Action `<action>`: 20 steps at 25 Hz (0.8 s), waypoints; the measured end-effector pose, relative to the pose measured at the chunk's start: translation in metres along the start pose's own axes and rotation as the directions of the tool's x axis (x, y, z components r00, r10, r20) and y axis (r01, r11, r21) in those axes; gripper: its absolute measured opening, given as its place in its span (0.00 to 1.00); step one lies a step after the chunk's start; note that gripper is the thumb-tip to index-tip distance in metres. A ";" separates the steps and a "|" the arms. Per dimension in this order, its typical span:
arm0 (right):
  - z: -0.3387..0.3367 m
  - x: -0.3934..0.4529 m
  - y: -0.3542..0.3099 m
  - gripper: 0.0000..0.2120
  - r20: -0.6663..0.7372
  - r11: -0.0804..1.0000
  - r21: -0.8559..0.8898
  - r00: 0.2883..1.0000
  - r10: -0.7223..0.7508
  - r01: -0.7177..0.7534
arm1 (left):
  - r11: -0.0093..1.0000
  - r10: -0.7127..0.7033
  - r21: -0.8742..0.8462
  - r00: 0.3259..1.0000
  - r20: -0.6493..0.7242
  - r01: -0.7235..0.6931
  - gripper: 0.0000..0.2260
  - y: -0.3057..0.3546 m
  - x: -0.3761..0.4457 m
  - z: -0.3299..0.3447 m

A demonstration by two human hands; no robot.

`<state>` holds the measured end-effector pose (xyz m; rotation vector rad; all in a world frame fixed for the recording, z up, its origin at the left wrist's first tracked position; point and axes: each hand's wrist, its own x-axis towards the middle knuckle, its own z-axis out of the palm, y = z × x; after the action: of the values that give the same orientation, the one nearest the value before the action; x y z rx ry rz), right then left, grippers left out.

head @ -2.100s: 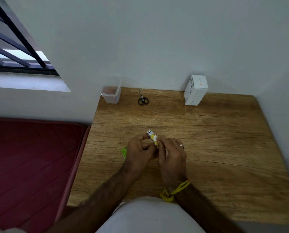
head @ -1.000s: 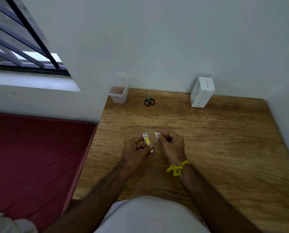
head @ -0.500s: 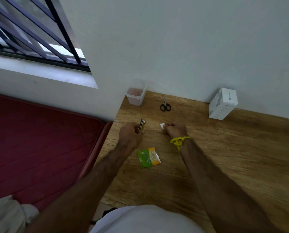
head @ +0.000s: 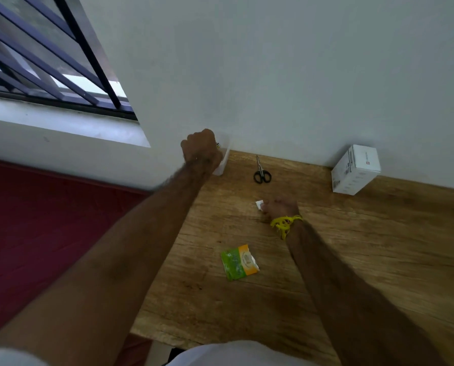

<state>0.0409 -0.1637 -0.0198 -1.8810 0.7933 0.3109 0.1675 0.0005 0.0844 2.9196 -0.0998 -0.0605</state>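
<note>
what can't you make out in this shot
Head view:
tub: mostly behind the left hand, contents unseen.
item the left hand grips: only its tip shows past the knuckles.
scrap pinched by the right hand: too small to identify.
print on box and packet: too small to read.

I see a plain pale grey wall (head: 273, 75) filling the upper half of my view and meeting the far edge of a wood-grain surface (head: 365, 260). At upper left, a window (head: 35, 62) with dark slanted bars lets in daylight above a white sill (head: 62, 128). Below it lies a dark red mattress (head: 49, 233), just beside the surface's left edge. The room looks dim.
</note>
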 end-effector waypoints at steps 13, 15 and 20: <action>0.004 0.000 0.015 0.08 -0.562 0.960 0.271 0.822 0.098 0.071 | 0.907 0.341 -0.210 0.929 -0.141 -0.365 0.11 0.047 -0.035 0.072; -0.001 0.003 0.024 0.05 -0.606 0.959 0.126 0.785 -0.127 0.253 | 0.928 0.218 -0.308 0.976 -0.005 -0.209 0.14 0.061 -0.031 0.094; -0.005 0.021 0.050 0.03 -0.595 0.886 -0.149 0.676 -0.435 0.439 | 0.978 0.011 -0.206 0.982 0.186 0.028 0.31 0.091 -0.006 0.120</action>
<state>0.0239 -0.1886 -0.0649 -2.1161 0.7148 -0.6562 0.1503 -0.1133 -0.0123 2.6990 -0.1040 -0.3267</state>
